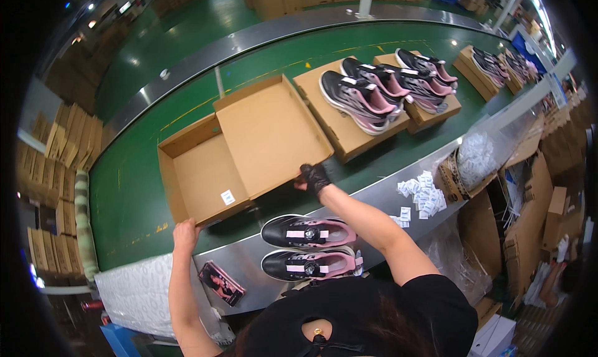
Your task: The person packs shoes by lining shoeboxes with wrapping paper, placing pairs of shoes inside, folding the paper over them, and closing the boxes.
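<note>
An open brown cardboard shoebox lies on the green belt with its lid folded out to the right. Its near left corner is pinched by my bare left hand. In a dark glove, my right hand closes on the near edge of the lid. Inside the box, a small white packet rests near the front wall. Just in front of the box, a pair of black and pink sneakers sits side by side on the metal ledge, toes pointing left.
Further right on the belt, more sneakers stand on closed boxes. White packets are scattered on the ledge beside a carton with a plastic bag. Printed cards and patterned white paper sheets lie at left.
</note>
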A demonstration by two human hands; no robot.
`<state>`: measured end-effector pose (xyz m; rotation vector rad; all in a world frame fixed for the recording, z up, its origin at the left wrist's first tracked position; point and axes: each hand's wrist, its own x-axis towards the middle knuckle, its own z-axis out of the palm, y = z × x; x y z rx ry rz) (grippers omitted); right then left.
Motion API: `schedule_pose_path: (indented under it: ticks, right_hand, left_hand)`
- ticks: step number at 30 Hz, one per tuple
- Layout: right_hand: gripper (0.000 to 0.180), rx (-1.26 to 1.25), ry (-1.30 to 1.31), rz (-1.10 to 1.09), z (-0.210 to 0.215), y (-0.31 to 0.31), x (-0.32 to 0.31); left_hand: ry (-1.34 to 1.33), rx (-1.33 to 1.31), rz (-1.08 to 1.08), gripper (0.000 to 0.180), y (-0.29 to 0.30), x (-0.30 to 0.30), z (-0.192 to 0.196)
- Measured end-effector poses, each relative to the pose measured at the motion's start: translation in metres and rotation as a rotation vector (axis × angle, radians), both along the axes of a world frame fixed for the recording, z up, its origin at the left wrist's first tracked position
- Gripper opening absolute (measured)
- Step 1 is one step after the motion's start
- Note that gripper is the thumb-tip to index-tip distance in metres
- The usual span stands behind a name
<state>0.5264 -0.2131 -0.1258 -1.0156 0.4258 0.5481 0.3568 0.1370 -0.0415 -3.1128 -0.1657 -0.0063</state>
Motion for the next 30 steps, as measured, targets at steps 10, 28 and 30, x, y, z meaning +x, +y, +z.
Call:
schedule_pose_path:
  ticks: [10, 28, 30]
  right_hand:
    - [0.013, -0.055, 0.045, -0.183, -0.023, -0.082, 0.008]
    - [0.038, -0.379, -0.163, 0.493, 0.079, -0.202, -0.071]
    - [0.032, -0.497, -0.456, 0.568, 0.103, -0.154, -0.074]
  left_hand:
    - [0.088, 0.023, -0.132, 0.017, -0.053, 0.059, -0.021]
    - [-0.105, -0.387, -0.273, 0.025, -0.198, 0.036, -0.053]
    - [-0.322, -0.617, -0.247, 0.026, -0.191, 0.008, -0.038]
